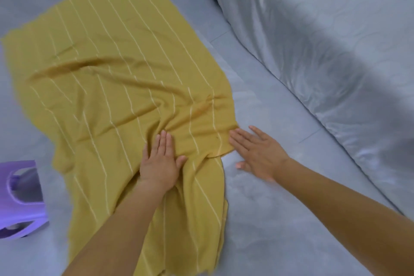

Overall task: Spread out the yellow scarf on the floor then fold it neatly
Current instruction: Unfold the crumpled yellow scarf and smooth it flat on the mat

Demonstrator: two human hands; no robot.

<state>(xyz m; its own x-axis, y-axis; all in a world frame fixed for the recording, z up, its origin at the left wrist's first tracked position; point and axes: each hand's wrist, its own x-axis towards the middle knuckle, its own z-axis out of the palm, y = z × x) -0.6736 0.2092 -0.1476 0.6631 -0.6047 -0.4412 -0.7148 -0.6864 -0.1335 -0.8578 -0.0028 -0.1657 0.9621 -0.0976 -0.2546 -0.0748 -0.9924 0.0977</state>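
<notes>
The yellow scarf [116, 69] with thin pale stripes lies spread on the grey floor, running from the upper left down to the bottom middle. It is flat at the far end and wrinkled near the middle. My left hand [160, 161] presses flat on the scarf with straight fingers, just below the bunched wrinkles. My right hand [257, 152] lies flat at the scarf's right edge, its fingertips touching the cloth's border and its palm on the floor.
A bed or mattress under a pale blue-grey sheet [324, 51] fills the right side, close to the scarf's right edge. A purple plastic stool [20, 199] stands at the left. Grey floor [268, 208] shows between scarf and bed.
</notes>
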